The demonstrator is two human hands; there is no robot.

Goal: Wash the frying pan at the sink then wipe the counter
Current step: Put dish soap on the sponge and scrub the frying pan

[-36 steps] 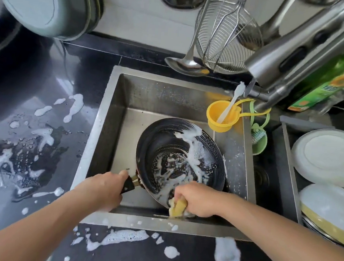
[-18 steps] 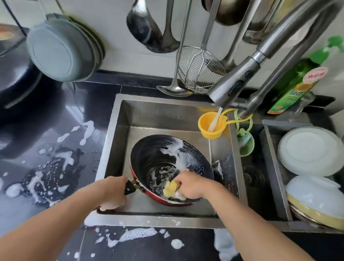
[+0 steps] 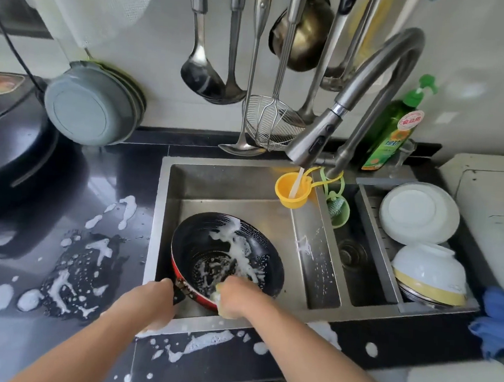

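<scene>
**Inspector:** Location of the frying pan (image 3: 228, 255)?

**Assistant:** In the near part of the main sink basin (image 3: 245, 178), tilted with its open face up and toward the far right. Its long axis runs from the handle at the near left to the rim at the far right. The left hand (image 3: 156, 299) is wrapped round the handle, at the near left end. The right hand (image 3: 237, 296) lies over the near rim, fingers curled round a yellow sponge (image 3: 216, 294), so it is the nearer hand to the soiled interior, which lies just beyond it.

**Inspector:** Contents?

**Assistant:** Pan: white suds, streaked from the far rim to the centre. A yellow cup (image 3: 292, 191) hangs at the far right of the basin under the faucet (image 3: 313, 141), a thin stream falling into it. The right-hand tray holds a white plate (image 3: 419, 213) and an upturned bowl (image 3: 429, 272).

**Inspector:** Counter?

**Assistant:** Foam patches on the black counter (image 3: 25, 262), left and near. In my judgement washing is in hand; wiping is not yet done.
</scene>
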